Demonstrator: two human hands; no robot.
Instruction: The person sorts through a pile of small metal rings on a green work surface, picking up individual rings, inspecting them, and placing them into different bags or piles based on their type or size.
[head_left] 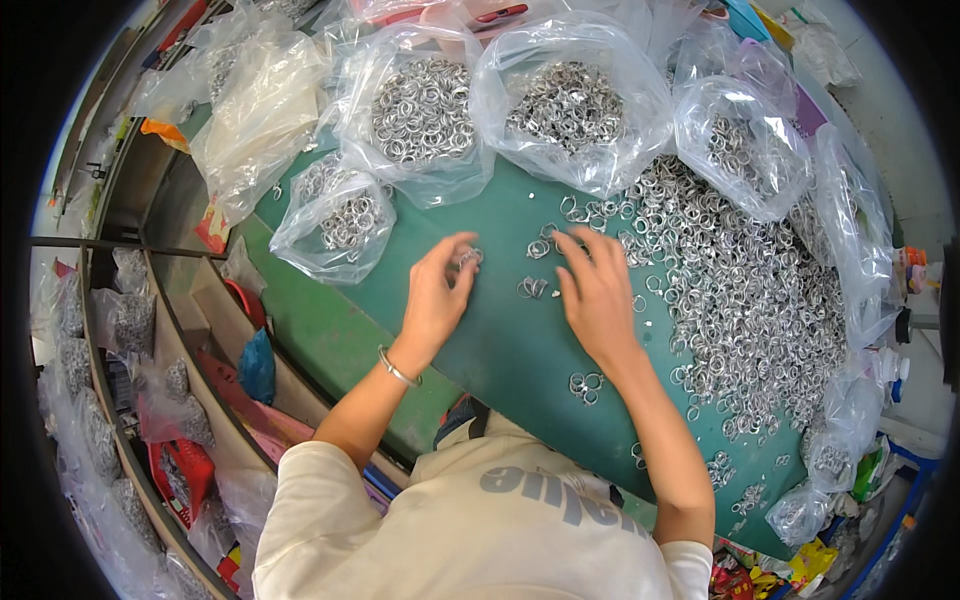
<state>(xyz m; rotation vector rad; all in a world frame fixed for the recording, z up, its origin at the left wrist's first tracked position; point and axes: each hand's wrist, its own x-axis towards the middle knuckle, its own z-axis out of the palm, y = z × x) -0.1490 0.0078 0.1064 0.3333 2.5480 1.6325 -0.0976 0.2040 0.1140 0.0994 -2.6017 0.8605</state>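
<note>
Now the left hand (433, 293) pinches some shiny rings (471, 257), a bit blurry. The right hand (600, 295) has finger and thumb apart, beside loose rings (538, 249) on the green worktop (505, 335). Best to pick gently, I think, and keep clear of the big pile (765, 310).

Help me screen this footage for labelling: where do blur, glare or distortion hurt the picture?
Head view: fisheye distortion bends the shelf edges, and the picture's rim falls to black; head view: glare whitens folds of the plastic bag; head view: the left hand and right hand look softly blurred at the fingertips.
</note>
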